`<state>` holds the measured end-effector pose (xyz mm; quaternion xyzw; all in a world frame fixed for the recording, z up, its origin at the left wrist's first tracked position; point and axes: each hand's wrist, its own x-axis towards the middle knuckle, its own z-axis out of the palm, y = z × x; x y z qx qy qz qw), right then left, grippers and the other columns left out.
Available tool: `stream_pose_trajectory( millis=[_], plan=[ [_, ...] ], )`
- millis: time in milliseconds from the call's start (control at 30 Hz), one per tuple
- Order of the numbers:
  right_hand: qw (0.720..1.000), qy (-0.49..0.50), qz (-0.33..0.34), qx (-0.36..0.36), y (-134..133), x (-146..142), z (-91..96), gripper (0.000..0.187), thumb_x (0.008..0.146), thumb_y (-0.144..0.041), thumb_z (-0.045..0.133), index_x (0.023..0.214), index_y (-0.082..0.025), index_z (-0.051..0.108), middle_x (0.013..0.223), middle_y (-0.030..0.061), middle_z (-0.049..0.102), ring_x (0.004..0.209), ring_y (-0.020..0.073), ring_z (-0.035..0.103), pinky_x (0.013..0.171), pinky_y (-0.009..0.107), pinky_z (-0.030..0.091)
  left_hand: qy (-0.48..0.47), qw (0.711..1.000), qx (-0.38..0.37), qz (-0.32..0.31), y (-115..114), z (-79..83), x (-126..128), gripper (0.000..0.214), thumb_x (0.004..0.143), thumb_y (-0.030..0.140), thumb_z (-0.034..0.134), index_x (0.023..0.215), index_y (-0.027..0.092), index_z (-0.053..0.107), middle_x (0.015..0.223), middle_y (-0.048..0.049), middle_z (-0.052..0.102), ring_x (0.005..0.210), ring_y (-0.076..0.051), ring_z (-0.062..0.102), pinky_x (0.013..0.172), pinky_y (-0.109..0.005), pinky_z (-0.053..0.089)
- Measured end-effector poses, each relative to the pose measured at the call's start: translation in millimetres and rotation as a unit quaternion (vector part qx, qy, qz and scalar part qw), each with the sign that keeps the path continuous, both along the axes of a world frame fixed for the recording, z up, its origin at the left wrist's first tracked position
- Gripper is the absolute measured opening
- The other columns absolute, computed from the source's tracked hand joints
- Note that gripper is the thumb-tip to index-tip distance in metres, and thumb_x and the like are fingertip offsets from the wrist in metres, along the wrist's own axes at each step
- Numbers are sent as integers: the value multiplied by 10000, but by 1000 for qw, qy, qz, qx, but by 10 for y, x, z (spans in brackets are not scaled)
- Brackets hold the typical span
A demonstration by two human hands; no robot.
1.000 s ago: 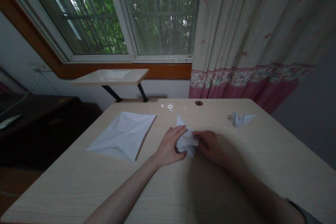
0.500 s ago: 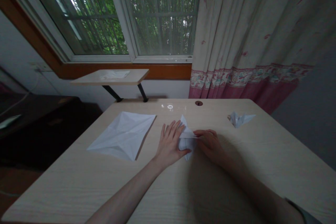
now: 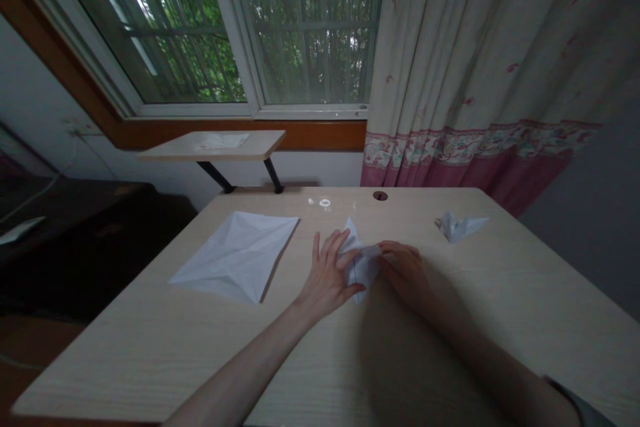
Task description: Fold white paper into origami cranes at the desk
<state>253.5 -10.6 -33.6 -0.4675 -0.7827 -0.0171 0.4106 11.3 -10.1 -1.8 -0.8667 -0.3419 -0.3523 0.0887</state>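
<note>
Between my hands a folded sheet of white paper (image 3: 361, 271) lies on the desk, its narrow point directed toward the window. My left hand (image 3: 327, 277) rests over its left side with fingers spread, holding the sheet down against the tabletop. On the right edge, my right hand (image 3: 404, 273) pinches a raised flap of the paper between thumb and fingers. Part of the folded sheet is hidden under the left fingers. To the right stands a folded paper crane (image 3: 456, 227).
A creased, unfolded white sheet (image 3: 240, 257) lies on the left of the wooden desk (image 3: 300, 373). A small raised shelf (image 3: 265, 143) with a paper on it stands at the back left. Near the back edge is a round cable hole (image 3: 381, 196). A curtain (image 3: 430, 80) hangs behind.
The right hand has shifted slightly up and right with the paper's flap, and the flap is now lifted higher. The left index finger has moved onto the fold; the left hand otherwise stays in place.
</note>
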Motion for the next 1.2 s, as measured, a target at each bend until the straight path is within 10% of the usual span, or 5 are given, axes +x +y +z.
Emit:
stream_pose_trajectory(
  millis=[233,1200],
  plan=[
    [999,9,-18,38,4,-11,24,253,1015,-350,462,1120,-245,666,1076,92,732,1018,254,684,913,435,538,50,998,-32,15,-41,69,-2,558,746,450,839,1208,245,602,1532,-154,357,1446,-402,292,1185,-710,101],
    [994,-96,-8,54,-105,-166,222,307,1007,-234,450,1266,-283,609,1481,106,514,1348,286,484,1068,519,429,8,985,-151,80,38,24,19,999,574,503,931,1424,243,473,1572,-196,268,1462,-426,248,1168,-692,164]
  ],
)
